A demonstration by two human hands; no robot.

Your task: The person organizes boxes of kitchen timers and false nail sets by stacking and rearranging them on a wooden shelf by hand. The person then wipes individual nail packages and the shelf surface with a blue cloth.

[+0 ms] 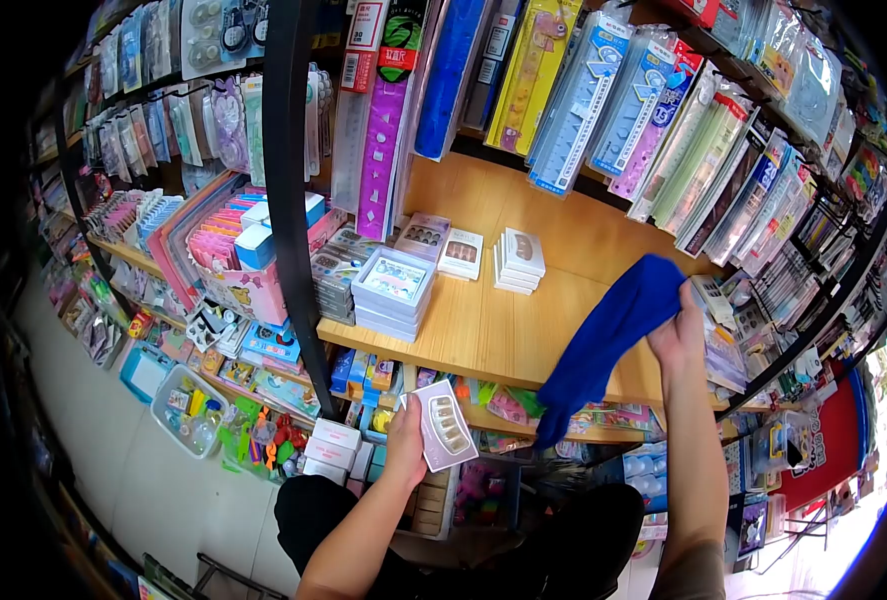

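My left hand (407,447) is closed around a small box of press-on nails (447,428), its windowed face turned up, in front of the shelf edge. In my right hand (679,335) a blue cloth (608,335) is gripped by its top end, and the rest hangs down over the front of the wooden shelf (483,335). On that shelf stands a stack of white nail boxes (519,260), beside another box of nails (460,254). A stack of clear-lidded boxes (393,290) sits at the shelf's left end.
Packaged rulers (583,100) hang in a row above the shelf. A black upright post (288,200) rises at its left. More boxed items (718,320) stand at the right end. Below are a white plastic tub (189,410) and white boxes (331,450) on the left.
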